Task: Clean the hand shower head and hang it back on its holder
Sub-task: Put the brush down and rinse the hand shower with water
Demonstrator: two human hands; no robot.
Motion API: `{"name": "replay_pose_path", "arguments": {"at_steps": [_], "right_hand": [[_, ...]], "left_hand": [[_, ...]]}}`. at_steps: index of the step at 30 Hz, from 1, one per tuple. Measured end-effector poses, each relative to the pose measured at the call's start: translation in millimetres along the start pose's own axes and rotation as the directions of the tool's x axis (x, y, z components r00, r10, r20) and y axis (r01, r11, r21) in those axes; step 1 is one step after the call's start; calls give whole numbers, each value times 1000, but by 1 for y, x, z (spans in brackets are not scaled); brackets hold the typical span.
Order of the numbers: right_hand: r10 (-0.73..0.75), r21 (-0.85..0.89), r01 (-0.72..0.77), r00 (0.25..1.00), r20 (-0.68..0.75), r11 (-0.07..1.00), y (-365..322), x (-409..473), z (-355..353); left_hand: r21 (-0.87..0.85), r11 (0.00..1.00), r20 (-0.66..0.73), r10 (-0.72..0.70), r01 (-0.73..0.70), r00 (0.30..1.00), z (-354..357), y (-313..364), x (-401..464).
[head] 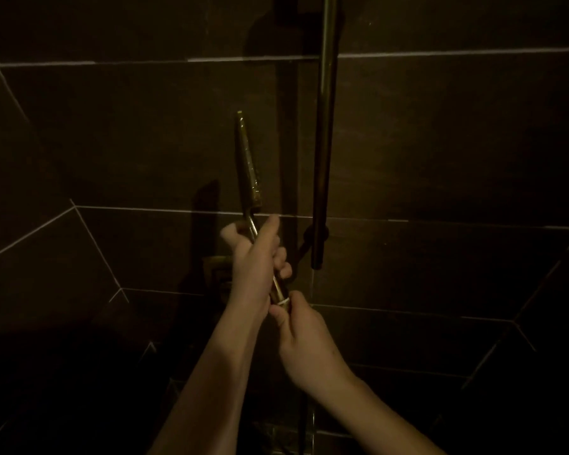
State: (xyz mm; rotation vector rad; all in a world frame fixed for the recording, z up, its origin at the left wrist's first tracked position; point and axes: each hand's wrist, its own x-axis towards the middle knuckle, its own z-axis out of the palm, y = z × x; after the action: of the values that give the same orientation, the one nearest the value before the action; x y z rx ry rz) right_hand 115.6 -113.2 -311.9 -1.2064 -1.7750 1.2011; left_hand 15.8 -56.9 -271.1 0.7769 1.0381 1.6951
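Brass hand shower (248, 165) gripped by left hand (253, 257); right hand (304, 336) pinching base; wet handle risking slipping against tiles.

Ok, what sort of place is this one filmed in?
Most likely a tiled shower stall: dark wall tiles with pale grout, an upright metal rail, and a hand shower held in the left hand.

Dark wall tiles (440, 133) with pale grout lines (145, 209), a vertical metal bar (326, 126) in front.
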Motion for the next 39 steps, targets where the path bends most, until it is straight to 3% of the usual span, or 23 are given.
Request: {"name": "replay_pose_path", "arguments": {"at_steps": [4, 12, 16, 21, 26, 28, 30, 32, 33, 35, 37, 39], "right_hand": [[-42, 10, 43, 998, -48, 999, -4, 1, -6], [-38, -64, 37, 999, -15, 997, 1, 7, -5], [27, 88, -33, 997, 68, 996, -4, 11, -5], [129, 95, -137, 988, 83, 986, 3, 22, -10], [295, 192, -352, 916, 271, 916, 9, 13, -1], [288, 195, -383, 875, 389, 903, 8, 11, -5], [249, 233, -406, 829, 501, 883, 15, 11, -8], [273, 302, -472, 811, 518, 828, 23, 12, -8], [304, 299, -474, 828, 470, 828, 25, 14, -7], [326, 140, -358, 922, 208, 923, 31, 20, -4], [212, -191, -235, 968, -134, 953, 39, 29, -5], [77, -436, -175, 969, -233, 883, 47, 32, -2]], "left_hand": [[11, 995, -3, 103, -103, 995, 5, 7, 1], [-84, 996, -115, 25, -35, 993, 0, 2, 1], [-98, 994, -129, 25, -38, 991, -6, 4, 4], [-198, 960, -215, -242, 200, 946, -20, 0, 15], [-165, 910, -242, -412, 381, 879, -25, -14, 16], [-145, 920, -193, -386, 363, 902, -28, -21, 12], [-224, 908, 22, -360, 356, 933, -34, -27, 6], [-307, 862, 264, -329, 402, 907, -33, -24, 6], [-275, 870, 291, -331, 410, 898, -31, -23, 7], [-92, 926, 106, -356, 366, 928, -23, -21, 7], [14, 967, -145, -251, 256, 957, -11, -20, 4], [-2, 984, -283, -169, 176, 944, 2, -24, 1]]}}
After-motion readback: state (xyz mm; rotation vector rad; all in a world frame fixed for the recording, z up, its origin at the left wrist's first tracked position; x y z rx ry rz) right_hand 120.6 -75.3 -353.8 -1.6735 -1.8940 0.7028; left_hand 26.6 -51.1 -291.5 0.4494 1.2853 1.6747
